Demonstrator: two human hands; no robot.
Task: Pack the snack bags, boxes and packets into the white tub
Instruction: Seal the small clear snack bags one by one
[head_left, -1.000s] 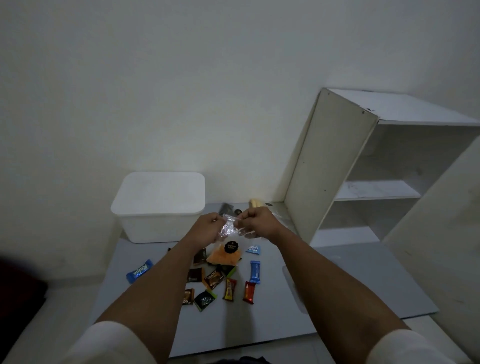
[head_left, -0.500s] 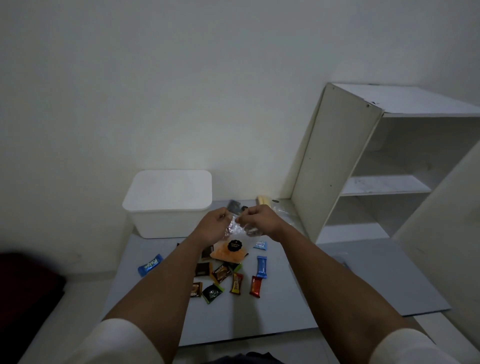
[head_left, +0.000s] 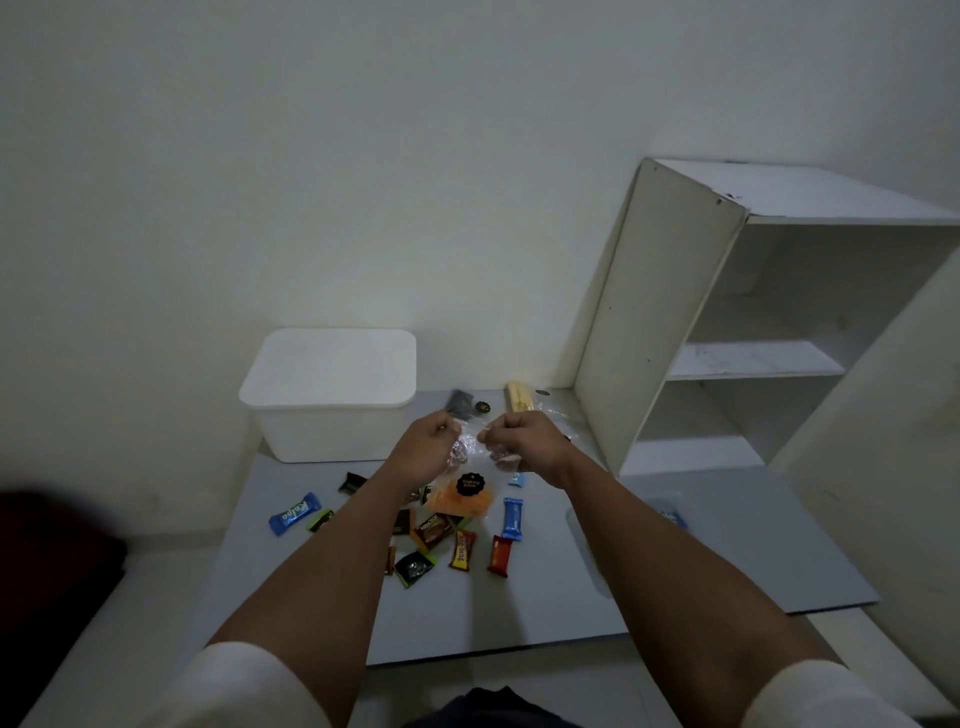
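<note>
Both hands pinch top of clear snack bag above worktop; tub lidded, nothing visibly packed.

Left hand (head_left: 423, 451) and right hand (head_left: 524, 441) each curled, pinching the crinkled upper edge of a clear bag (head_left: 464, 493) with orange contents and a black round label, hanging between them over the loose packets (head_left: 457, 548). White tub (head_left: 332, 400) sits at 10 o'clock from the hands, lid on, against the wall. Blue packet (head_left: 294, 513) lies apart at 8 o'clock. Yellow pack (head_left: 520, 397) at 12 o'clock near the shelf unit (head_left: 727, 322). Risks, judged: thin film could tear or slip if pulled apart, spilling contents; the tub's lid blocks any drop-in until removed, and both hands are occupied.
</note>
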